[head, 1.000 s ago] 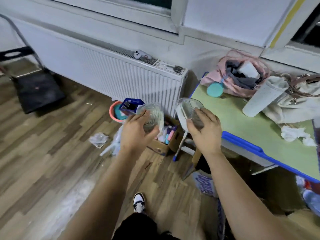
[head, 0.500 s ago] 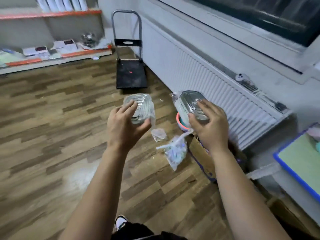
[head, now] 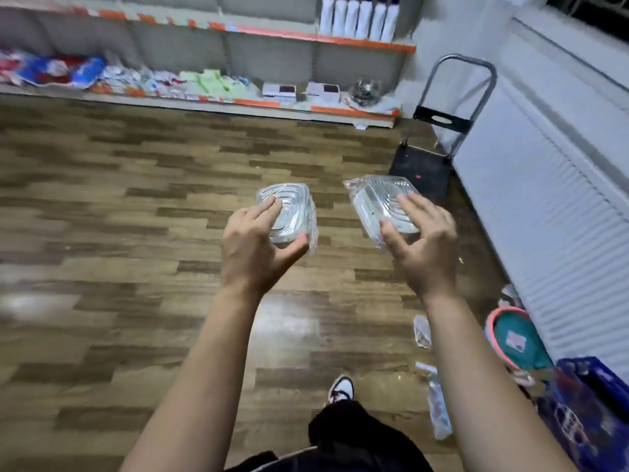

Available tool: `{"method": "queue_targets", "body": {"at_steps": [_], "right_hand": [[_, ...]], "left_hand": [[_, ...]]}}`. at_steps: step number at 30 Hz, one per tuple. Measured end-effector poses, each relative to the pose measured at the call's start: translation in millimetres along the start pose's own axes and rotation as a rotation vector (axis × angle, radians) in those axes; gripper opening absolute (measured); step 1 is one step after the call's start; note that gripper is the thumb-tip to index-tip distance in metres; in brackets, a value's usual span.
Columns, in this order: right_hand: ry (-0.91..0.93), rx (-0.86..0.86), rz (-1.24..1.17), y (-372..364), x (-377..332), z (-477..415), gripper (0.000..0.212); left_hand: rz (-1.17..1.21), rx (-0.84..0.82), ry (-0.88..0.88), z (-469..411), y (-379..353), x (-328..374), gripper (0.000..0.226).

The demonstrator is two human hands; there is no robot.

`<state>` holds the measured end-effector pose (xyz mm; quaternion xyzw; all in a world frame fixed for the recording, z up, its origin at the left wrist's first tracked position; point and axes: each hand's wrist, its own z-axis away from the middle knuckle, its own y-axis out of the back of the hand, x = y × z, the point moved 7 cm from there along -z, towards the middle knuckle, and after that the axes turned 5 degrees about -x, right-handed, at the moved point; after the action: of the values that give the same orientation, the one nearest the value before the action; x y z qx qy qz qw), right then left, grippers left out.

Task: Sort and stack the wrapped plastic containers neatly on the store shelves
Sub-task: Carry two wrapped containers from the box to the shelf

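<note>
My left hand [head: 253, 243] grips a clear wrapped plastic container [head: 294, 209], fingers over its top and thumb under its near edge. My right hand [head: 422, 240] grips a second clear wrapped container [head: 376, 199], tilted, with loose wrap sticking out at its left corner. Both are held out at chest height above the wooden floor. The store shelves [head: 238, 102] with orange edge strips run along the far wall, several steps ahead. A pile of clear wrapped items [head: 366, 92] sits at the lower shelf's right end.
A folding hand trolley [head: 439, 144] stands at the right beside a white radiator [head: 544, 199]. Plastic scraps [head: 422, 332], a pink-rimmed basin [head: 510, 338] and a blue bag [head: 585, 413] lie at lower right. White bottles [head: 357, 17] line the upper shelf. My shoe [head: 341, 390] shows below.
The view has swung left from the green table and radiator to face the shelves. Both hands still hold their containers, now out in front over open floor.
</note>
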<state>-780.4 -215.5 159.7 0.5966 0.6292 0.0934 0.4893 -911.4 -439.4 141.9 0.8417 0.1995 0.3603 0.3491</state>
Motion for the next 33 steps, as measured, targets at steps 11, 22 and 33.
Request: {"method": "queue_targets", "body": {"at_steps": [11, 22, 33], "right_hand": [[0.222, -0.157, -0.170, -202, -45, -216, 0.058], [0.417, -0.334, -0.335, -407, -134, -383, 0.054], [0.502, -0.402, -0.401, -633, -294, -540, 0.055]], "left_hand": [[-0.215, 0.159, 0.206, -158, -3, -166, 0.068], [-0.328, 0.264, 0.498, -263, 11, -337, 0.070], [-0.363, 0.326, 0.559, -425, 66, -579, 0.070]]}}
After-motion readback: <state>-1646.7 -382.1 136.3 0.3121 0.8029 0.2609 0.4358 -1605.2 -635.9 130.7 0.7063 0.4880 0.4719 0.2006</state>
